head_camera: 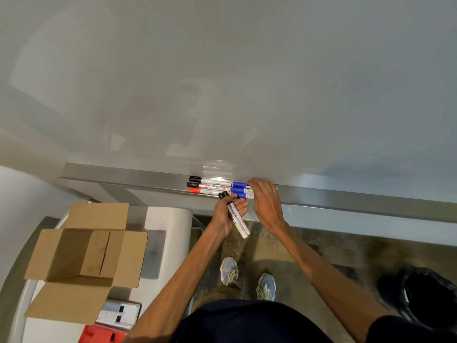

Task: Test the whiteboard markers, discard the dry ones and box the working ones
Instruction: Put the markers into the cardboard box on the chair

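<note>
The person stands at the whiteboard (222,82), picking from the markers laid along its aluminium tray (123,173). The left hand (226,214) has its fingers curled round a black-capped marker (236,219), held just below the tray's front edge with the cap still on. The right hand (267,201) lies over the blue-capped markers (238,184) at the right end of the row; its fingertips are hidden against them, so whether it pinches one cannot be told. Two more black-capped markers (210,180) and a red-capped marker (205,191) lie beside them on the tray.

This looks like the gathering step, before any testing (the board shows no strokes). The next move probably calls for pulling off a cap and drawing a line on the board. The open cardboard box (81,256) waits on the white table (170,219) at the left, and a black bin bag (425,293) on the floor at the right likely takes the dry ones.
</note>
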